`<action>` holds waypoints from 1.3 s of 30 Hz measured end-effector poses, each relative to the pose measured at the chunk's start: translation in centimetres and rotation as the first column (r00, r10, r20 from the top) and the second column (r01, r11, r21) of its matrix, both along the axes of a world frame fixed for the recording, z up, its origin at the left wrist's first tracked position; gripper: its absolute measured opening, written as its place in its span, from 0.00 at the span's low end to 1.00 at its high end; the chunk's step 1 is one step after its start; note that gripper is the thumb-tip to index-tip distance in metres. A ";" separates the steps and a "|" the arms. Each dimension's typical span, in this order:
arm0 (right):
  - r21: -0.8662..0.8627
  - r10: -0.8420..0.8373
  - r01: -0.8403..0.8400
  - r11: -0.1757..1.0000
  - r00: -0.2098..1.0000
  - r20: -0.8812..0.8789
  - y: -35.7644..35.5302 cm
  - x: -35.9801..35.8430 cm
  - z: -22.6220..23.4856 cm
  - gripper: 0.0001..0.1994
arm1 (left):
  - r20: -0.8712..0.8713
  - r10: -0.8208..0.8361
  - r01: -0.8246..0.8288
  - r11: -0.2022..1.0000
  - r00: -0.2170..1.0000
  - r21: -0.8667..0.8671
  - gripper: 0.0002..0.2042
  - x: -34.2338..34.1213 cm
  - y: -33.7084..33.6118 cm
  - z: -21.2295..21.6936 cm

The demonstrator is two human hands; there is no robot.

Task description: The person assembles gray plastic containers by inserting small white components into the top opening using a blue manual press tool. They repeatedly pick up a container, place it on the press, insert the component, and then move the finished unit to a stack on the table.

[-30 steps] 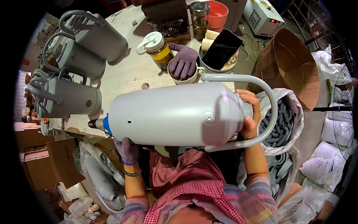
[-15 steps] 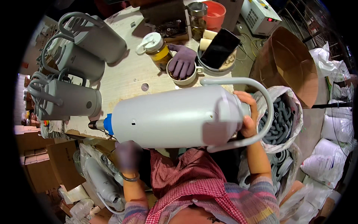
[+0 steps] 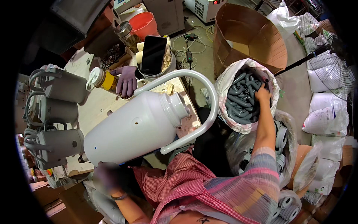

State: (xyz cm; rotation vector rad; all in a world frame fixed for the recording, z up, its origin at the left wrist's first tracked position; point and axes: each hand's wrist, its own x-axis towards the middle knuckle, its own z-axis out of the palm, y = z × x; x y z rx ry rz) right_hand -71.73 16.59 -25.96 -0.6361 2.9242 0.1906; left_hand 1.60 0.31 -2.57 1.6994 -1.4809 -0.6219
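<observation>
A large light-grey jug-shaped body [image 3: 126, 127] with a neck and a big looped handle [image 3: 209, 89] lies tilted on its side in front of me, over the table's near edge. My left hand [image 3: 107, 177], in a purple-grey glove, is by its base; blur hides the fingers and whether they touch it. My bare right hand [image 3: 263, 94] reaches into a white sack [image 3: 238, 128] of curved dark-grey plastic pieces [image 3: 238, 102]. Its fingers are mostly hidden among them, so a grip cannot be made out. A dark tool tip [image 3: 82, 159] shows beside the jug body's base.
Several grey jugs [image 3: 61, 143] stand at the table's left. Behind the jug body are a spare purple glove [image 3: 127, 81] on a cup, a lidded jar [image 3: 104, 79], a phone [image 3: 154, 55] on a tub and a red bucket [image 3: 143, 25]. An open carton [image 3: 250, 33] stands beyond the sack.
My right hand has left the jug body's neck and gone right into the sack. The jug body now tilts with its neck end farther away. The view has swung right.
</observation>
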 end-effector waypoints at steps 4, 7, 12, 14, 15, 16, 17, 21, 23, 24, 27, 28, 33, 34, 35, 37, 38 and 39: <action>-0.266 0.544 -0.492 0.829 0.821 0.175 -0.3 0.6 4.9 0.22 | 0.043 0.012 -0.014 0.999 0.999 0.048 0.19 -0.1 0.2 0.6; -0.661 0.537 -0.423 0.620 0.843 -0.036 1.4 2.0 9.7 0.13 | 0.043 -0.025 0.034 0.976 0.999 -0.217 0.07 -0.4 0.0 -0.1; -0.623 0.478 -0.399 0.673 0.877 -0.045 4.3 3.9 13.6 0.15 | 0.433 -0.065 0.253 0.884 0.899 -0.392 0.05 -0.1 0.4 -0.5; -0.676 0.468 -0.402 0.618 0.879 -0.094 5.3 4.7 14.7 0.15 | -0.006 -0.061 0.058 0.964 0.998 -0.259 0.07 0.4 0.3 -0.3; -0.744 0.429 -0.367 0.559 0.895 -0.119 5.9 5.4 15.3 0.15 | 0.065 -0.081 0.095 0.961 0.995 -0.261 0.08 0.8 0.4 -0.2; -0.805 0.361 -0.303 0.510 0.925 -0.120 6.7 6.2 16.0 0.14 | -0.015 -0.065 0.061 0.978 0.998 -0.201 0.09 1.1 0.3 -0.3; -0.854 0.393 -0.440 0.279 0.863 -0.317 6.8 6.9 16.7 0.12 | -0.028 -0.077 0.071 0.980 0.997 -0.186 0.10 1.4 0.2 -0.5; -0.862 0.356 -0.476 0.171 0.846 -0.397 7.8 9.3 19.7 0.12 | -0.068 -0.126 0.116 0.984 0.990 -0.138 0.15 2.5 -0.7 -1.9; -0.852 0.370 -0.515 0.093 0.813 -0.450 8.0 10.0 20.7 0.12 | -0.090 -0.147 0.136 0.984 0.985 -0.119 0.17 3.1 -1.0 -2.5; -0.864 0.384 -0.490 0.114 0.824 -0.417 8.1 10.2 20.9 0.12 | -0.105 -0.156 0.145 0.984 0.982 -0.108 0.18 3.3 -1.2 -2.8; -0.884 0.380 -0.431 0.178 0.859 -0.343 8.3 9.9 20.4 0.12 | -0.089 -0.281 0.267 0.953 0.955 -0.146 0.22 3.3 -1.6 -2.9; -0.887 0.400 -0.421 0.190 0.858 -0.322 8.6 9.7 19.9 0.12 | -0.078 -0.267 0.258 0.960 0.960 -0.109 0.23 3.1 -1.7 -2.7; -0.575 0.317 -0.142 0.806 0.924 0.216 9.6 7.2 18.2 0.27 | -0.428 -0.227 0.235 0.971 0.875 -0.035 0.22 1.3 -1.7 -0.7; -0.668 0.250 0.137 0.731 0.858 0.450 10.0 6.7 18.7 0.24 | -0.536 -0.327 0.311 0.942 0.778 -0.123 0.23 1.0 -1.5 -0.3; -0.741 0.276 0.398 0.541 0.748 0.603 9.8 6.8 18.7 0.21 | -0.476 -0.282 0.274 0.958 0.833 -0.088 0.23 0.7 -1.6 0.2; -0.572 0.524 -0.244 0.783 0.755 0.394 9.2 7.2 20.6 0.18 | -0.448 -0.290 0.295 0.954 0.846 -0.059 0.23 0.1 -1.7 1.0; -0.409 0.586 -0.460 0.788 0.764 0.271 8.1 7.9 22.0 0.17 | -0.475 -0.285 0.283 0.956 0.832 -0.078 0.23 -0.3 -1.8 1.3; -0.369 0.663 -0.577 0.728 0.730 0.166 6.5 9.1 23.3 0.16 | -0.439 -0.284 0.273 0.958 0.852 -0.088 0.22 -0.4 -1.9 1.6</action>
